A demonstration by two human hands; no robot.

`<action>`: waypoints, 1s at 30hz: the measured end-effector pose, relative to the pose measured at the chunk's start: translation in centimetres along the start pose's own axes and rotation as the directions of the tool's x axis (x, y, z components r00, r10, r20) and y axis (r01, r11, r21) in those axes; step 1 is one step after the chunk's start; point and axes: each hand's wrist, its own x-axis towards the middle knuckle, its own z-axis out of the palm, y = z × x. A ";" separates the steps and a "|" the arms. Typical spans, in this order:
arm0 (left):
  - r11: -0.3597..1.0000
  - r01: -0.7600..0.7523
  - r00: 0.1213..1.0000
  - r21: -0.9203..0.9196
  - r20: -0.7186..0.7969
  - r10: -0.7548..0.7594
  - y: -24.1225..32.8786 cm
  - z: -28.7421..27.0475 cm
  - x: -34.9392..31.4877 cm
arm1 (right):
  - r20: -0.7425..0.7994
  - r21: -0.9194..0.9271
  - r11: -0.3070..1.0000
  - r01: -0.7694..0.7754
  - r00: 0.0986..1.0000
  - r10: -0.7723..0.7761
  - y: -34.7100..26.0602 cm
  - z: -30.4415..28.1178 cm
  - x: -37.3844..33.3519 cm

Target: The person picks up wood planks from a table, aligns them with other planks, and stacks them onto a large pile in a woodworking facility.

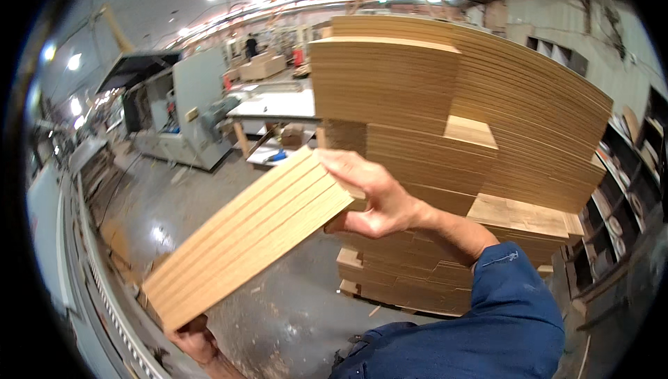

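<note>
Between my two hands is a stack of wooden boards [247, 236], several pieces lying flush, tilted with the right end higher. My right hand [372, 191] grips the upper right end, fingers over the top edge and thumb underneath. At the lower left end, my left hand [197, 341] holds the stack from below; its fingers are partly hidden behind the wood. Just beyond my right arm rises a tall pile of similar boards [410, 87], stacked in uneven steps.
Along the left runs a long machine edge [104, 302] with a toothed strip. A large grey machine [202, 111] stands farther back, beside a white-topped workbench [275, 104] with a blue tool [275, 156] on its lower shelf. Dark shelving [619, 198] lines the right. A person [251, 46] is far off.
</note>
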 end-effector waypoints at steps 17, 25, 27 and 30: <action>0.737 0.666 0.350 -0.114 0.920 -0.175 0.6 33.6 -0.1 | -0.727 0.043 0.327 -0.944 0.195 0.658 -21.8 -12.0 -14.4; 0.481 0.818 -0.222 0.316 0.944 -0.243 0.9 38.4 -14.0 | -0.692 0.409 0.015 -0.913 -0.299 0.657 -30.2 -11.9 -24.8; 0.475 0.819 -0.241 0.322 0.944 -0.223 1.2 40.7 -16.4 | -0.668 0.448 0.030 -0.893 -0.313 0.675 -30.5 -14.2 -27.7; 0.550 0.792 -0.187 0.265 0.963 -0.194 2.6 44.8 -19.4 | -0.609 0.526 0.066 -0.848 -0.321 0.725 -29.8 -19.3 -32.8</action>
